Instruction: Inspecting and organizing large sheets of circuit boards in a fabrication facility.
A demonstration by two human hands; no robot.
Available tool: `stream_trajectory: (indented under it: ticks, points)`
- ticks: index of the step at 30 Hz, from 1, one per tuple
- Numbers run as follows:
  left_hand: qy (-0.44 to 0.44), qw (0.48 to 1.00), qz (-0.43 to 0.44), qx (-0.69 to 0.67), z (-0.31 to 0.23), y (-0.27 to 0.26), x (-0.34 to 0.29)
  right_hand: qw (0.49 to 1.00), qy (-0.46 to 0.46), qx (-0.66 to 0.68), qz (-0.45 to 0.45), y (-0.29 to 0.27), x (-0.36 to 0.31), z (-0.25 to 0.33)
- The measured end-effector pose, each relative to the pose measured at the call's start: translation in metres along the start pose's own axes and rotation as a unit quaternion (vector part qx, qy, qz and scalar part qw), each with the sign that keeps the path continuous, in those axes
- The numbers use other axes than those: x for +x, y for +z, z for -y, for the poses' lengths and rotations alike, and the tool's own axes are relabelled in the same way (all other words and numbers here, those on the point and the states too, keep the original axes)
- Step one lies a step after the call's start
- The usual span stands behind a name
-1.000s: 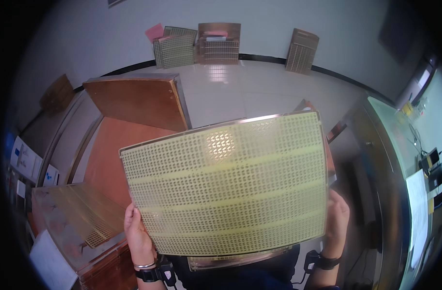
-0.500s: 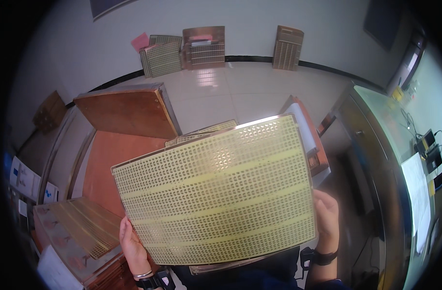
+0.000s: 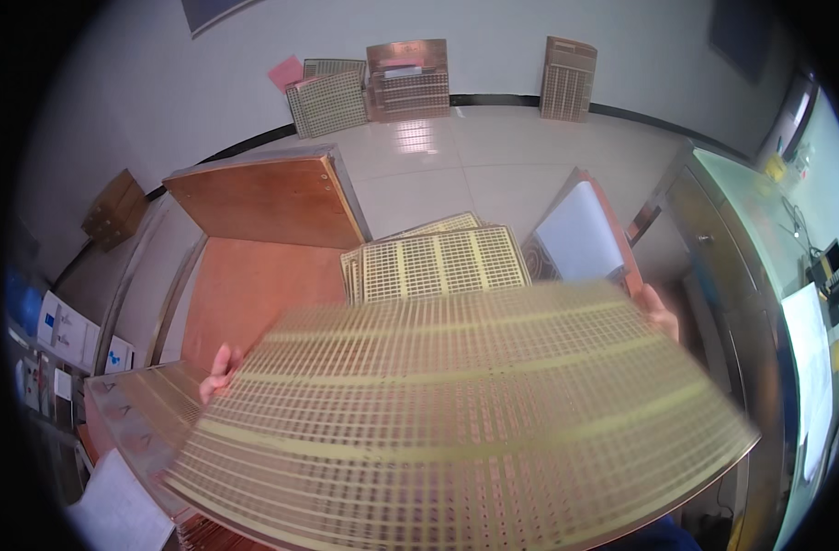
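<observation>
A large yellow-green circuit board panel (image 3: 474, 413), covered in rows of small openings, spans the lower middle of the head view, blurred by motion. My left hand (image 3: 219, 372) grips its left edge, fingers partly showing. On the far right edge, my right hand (image 3: 656, 310) is closed, with most of the hand hidden behind the panel. The panel slopes, its near edge large and close to me. Just beyond it, a stack of similar panels (image 3: 447, 262) lies on a reddish-brown board surface.
An upright wooden board (image 3: 263, 197) stands behind the surface at left. More panels lie on a stack (image 3: 130, 404) at lower left, beside white paper (image 3: 125, 505). White sheets (image 3: 580, 234) lean at right, near a metal-sided bench (image 3: 713, 248). Panels (image 3: 410, 83) lean against the far wall.
The panel has tilted, its near edge coming up toward me and its far edge dropping. Both hands have moved farther from me, and more of the stack behind shows. The view has shifted slightly.
</observation>
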State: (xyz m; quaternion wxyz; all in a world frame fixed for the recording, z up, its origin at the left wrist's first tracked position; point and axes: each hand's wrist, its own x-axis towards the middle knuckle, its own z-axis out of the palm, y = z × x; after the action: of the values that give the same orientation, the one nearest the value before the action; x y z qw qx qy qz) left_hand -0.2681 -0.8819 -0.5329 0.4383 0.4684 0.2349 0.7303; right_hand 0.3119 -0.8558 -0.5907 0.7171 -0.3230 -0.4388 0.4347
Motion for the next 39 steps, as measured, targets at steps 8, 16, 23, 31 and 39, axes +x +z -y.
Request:
stream_trajectory:
  ticks: [8,16,23,31,39]
  points:
    - [-0.169,0.935,-0.304,-0.075,0.010,0.044,-0.004,0.990,0.077,0.042,-0.110,0.121,-0.035,0.053]
    - [-0.124,0.967,-0.015,-0.220,0.037,0.020,-0.036,0.924,0.310,0.202,-0.097,0.120,-0.042,0.012]
    - [-0.223,0.935,-0.024,-0.275,0.041,0.142,-0.020,0.951,0.179,0.246,-0.055,0.170,-0.027,0.010]
    - [-0.176,0.969,-0.021,-0.171,0.034,0.156,-0.007,0.967,0.134,0.214,-0.037,0.143,-0.025,0.026]
    - [-0.067,0.989,0.028,-0.126,0.013,0.159,0.004,0.995,0.046,0.082,-0.031,0.124,-0.017,0.055]
